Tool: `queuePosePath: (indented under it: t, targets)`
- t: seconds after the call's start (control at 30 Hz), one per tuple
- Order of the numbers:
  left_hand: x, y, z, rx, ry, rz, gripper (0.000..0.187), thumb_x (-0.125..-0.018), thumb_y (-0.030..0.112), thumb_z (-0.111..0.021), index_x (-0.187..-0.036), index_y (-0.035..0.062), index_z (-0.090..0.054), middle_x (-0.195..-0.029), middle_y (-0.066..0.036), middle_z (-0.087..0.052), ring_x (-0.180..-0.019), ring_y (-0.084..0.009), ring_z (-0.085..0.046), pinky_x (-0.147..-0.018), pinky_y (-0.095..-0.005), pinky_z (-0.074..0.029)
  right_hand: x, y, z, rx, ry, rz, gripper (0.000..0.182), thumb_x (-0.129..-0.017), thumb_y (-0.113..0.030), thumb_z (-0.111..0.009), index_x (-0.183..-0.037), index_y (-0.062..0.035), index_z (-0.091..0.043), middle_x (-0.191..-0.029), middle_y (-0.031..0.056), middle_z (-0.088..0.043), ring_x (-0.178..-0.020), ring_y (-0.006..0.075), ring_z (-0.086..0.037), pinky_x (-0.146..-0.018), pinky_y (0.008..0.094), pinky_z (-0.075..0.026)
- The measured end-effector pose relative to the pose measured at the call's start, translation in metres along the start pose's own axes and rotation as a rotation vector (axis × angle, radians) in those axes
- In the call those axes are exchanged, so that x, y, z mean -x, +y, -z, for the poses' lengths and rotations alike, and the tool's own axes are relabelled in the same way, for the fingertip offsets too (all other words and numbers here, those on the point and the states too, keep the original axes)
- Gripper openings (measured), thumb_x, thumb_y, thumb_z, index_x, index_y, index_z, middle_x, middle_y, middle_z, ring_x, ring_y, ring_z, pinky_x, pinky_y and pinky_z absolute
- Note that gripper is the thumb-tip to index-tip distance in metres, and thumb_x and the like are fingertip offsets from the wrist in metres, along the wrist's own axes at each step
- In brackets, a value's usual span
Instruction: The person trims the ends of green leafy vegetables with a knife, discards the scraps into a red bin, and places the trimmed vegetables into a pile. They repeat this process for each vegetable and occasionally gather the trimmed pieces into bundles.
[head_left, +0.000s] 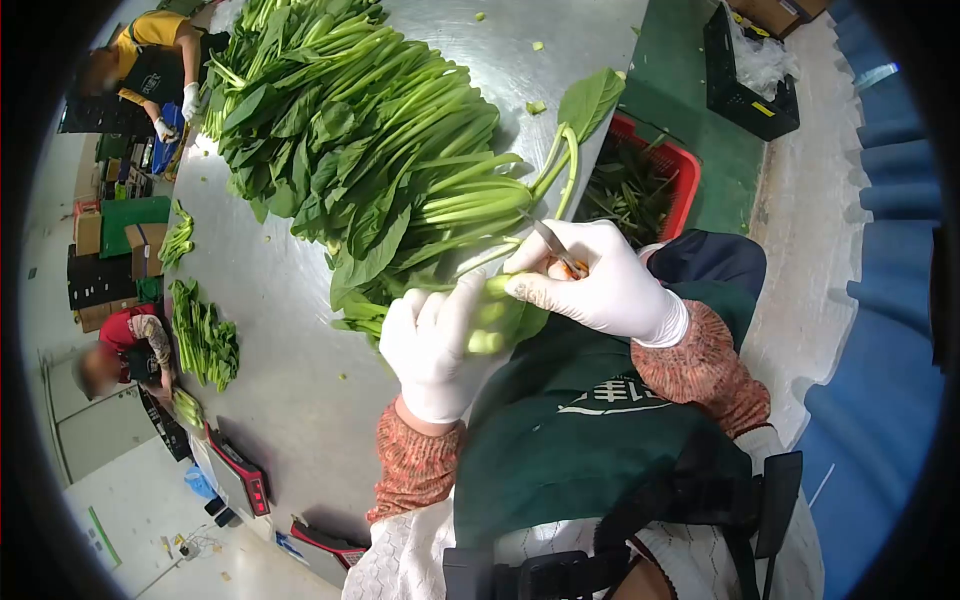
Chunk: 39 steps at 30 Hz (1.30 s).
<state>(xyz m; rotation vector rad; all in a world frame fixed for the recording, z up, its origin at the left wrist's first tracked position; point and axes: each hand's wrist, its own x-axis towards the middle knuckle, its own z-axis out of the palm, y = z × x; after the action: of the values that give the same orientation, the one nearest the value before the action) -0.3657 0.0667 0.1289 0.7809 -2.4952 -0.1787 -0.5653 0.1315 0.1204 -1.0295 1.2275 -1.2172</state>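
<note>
White gloves cover both of my hands. My left hand (pixel 432 345) is closed round a bunch of green stems (pixel 487 325), its fingers partly blurred. In my right hand (pixel 605 285) is a small knife (pixel 553 240) with an orange part by the fingers, its blade pointing up and left; the thumb and a finger touch the bunch's stem end. A large heap of leafy greens (pixel 350 140) lies on the metal table (pixel 300 340) just beyond my hands. One loose leafy stalk (pixel 568 150) leans at the heap's right end.
A red crate (pixel 685 185) with green leaves stands on the floor at the right, near a black crate (pixel 750 105) with clear plastic. Two people work across the table at the left. Smaller piles of greens (pixel 205 340) and red scales (pixel 240 470) are along the left side.
</note>
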Motion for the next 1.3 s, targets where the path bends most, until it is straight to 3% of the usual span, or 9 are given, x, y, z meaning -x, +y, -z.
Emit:
queuePosePath:
  t: [0.33,0.47,0.53,0.67,0.73,0.93,1.03,1.2,1.3]
  targets:
    - [0.004,-0.001,-0.01,0.312,-0.032,0.265,0.026,-0.07,-0.002,-0.075,-0.094,0.0026,-0.069,-0.082,-0.008,-0.068,-0.066,-0.0188,-0.061,-0.065,-0.0288,-0.05,0.009,0.027,-0.016,0.673,0.175,0.277,0.043,-0.08,0.001,-0.071,-0.121,-0.0041,-0.063,-0.088,0.0128,-0.07,-0.076,0.0281,-0.072,-0.065,0.035,-0.056]
    - [0.0,0.004,-0.005,0.451,-0.041,0.336,0.025,-0.073,-0.003,-0.074,-0.098,0.0009,-0.069,-0.083,-0.005,-0.068,-0.071,-0.0115,-0.061,-0.068,-0.0256,-0.05,0.001,0.043,-0.008,0.739,0.276,0.262,0.033,-0.088,-0.002,-0.064,-0.122,-0.0011,-0.061,-0.087,0.0138,-0.071,-0.074,0.0261,-0.072,-0.066,0.0333,-0.056]
    - [0.003,0.003,-0.003,0.542,-0.045,0.427,0.024,-0.076,-0.005,-0.072,-0.099,-0.0003,-0.069,-0.085,-0.003,-0.069,-0.073,-0.0082,-0.06,-0.071,-0.024,-0.05,-0.008,0.072,0.009,0.262,0.357,-0.021,0.027,-0.096,-0.004,-0.057,-0.122,0.0027,-0.06,-0.083,0.0113,-0.07,-0.073,0.0187,-0.071,-0.067,0.0308,-0.055]
    - [0.004,-0.002,-0.001,0.819,-0.005,0.639,0.023,-0.081,-0.005,-0.069,-0.104,-0.0028,-0.07,-0.087,0.0,-0.067,-0.075,-0.0053,-0.058,-0.071,-0.0199,-0.048,-0.007,0.077,0.022,0.089,0.376,0.014,0.026,-0.103,-0.009,-0.051,-0.122,0.0001,-0.065,-0.073,0.0015,-0.063,-0.058,0.0047,-0.054,-0.058,0.0218,-0.046]
    - [-0.009,-0.007,0.021,1.031,0.006,0.9,0.023,-0.08,0.001,-0.071,-0.103,-0.0025,-0.068,-0.085,-0.004,-0.066,-0.074,-0.0101,-0.061,-0.069,-0.0252,-0.05,-0.005,0.04,0.019,-0.002,0.399,-0.091,0.026,-0.103,-0.013,-0.051,-0.121,0.0001,-0.065,-0.073,0.0012,-0.063,-0.052,0.0025,-0.047,-0.051,0.0203,-0.039]
    - [0.014,-0.091,0.025,1.884,0.452,0.739,0.024,-0.092,0.024,-0.067,-0.107,0.0051,-0.062,-0.102,-0.005,-0.055,-0.089,-0.0168,-0.045,-0.075,-0.0308,-0.042,-0.009,0.089,0.082,-0.528,0.809,-0.081,0.025,-0.101,-0.017,-0.055,-0.118,0.0014,-0.059,-0.084,0.0088,-0.07,-0.048,0.0047,-0.043,-0.046,0.0216,-0.038]
    - [0.024,-0.101,0.016,2.14,0.596,0.919,0.024,-0.091,0.018,-0.069,-0.108,0.0025,-0.065,-0.114,-0.01,-0.064,-0.11,-0.0246,-0.055,-0.098,-0.0435,-0.046,-0.001,0.115,0.097,-0.525,0.983,-0.107,0.029,-0.1,-0.017,-0.055,-0.123,0.0017,-0.056,-0.091,0.0129,-0.072,-0.048,0.0053,-0.043,-0.046,0.0213,-0.038]
    - [0.034,-0.109,-0.005,2.21,0.736,1.062,0.031,-0.091,0.009,-0.067,-0.119,-0.0009,-0.061,-0.118,-0.013,-0.068,-0.112,-0.0255,-0.062,-0.108,-0.0489,-0.043,-0.016,0.104,0.069,-0.203,0.734,-0.065,0.026,-0.099,-0.013,-0.057,-0.118,0.0026,-0.064,-0.089,0.0113,-0.073,-0.048,0.0033,-0.042,-0.046,0.0196,-0.035]
    - [0.033,-0.108,0.0,2.146,0.815,1.164,0.023,-0.091,0.006,-0.065,-0.113,-0.0007,-0.061,-0.111,-0.013,-0.068,-0.106,-0.0244,-0.063,-0.107,-0.0482,-0.045,-0.035,0.104,0.055,0.093,0.483,-0.143,0.03,-0.095,-0.013,-0.061,-0.121,0.0023,-0.064,-0.091,0.0114,-0.074,-0.063,0.0094,-0.06,-0.06,0.023,-0.048]
